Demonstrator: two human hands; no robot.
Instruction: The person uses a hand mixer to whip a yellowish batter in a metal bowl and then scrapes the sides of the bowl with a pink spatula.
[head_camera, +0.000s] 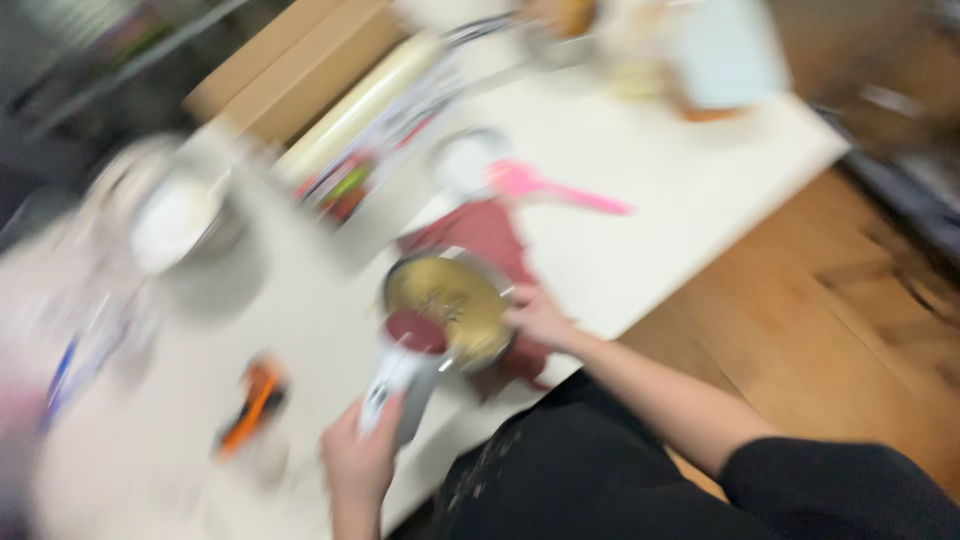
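Black clothing (600, 470) sat nearest, then the white table (680, 180). On it, the right hand (540, 318) gripped the bowl (450, 305) of batter; the left hand (358, 462) clenched a white-handled spatula (392, 380), mid-scrape. Careful, steady strokes seemed needed.

A round metal bowl (447, 308) of yellowish batter sits upright on a dark red cloth (487, 235).
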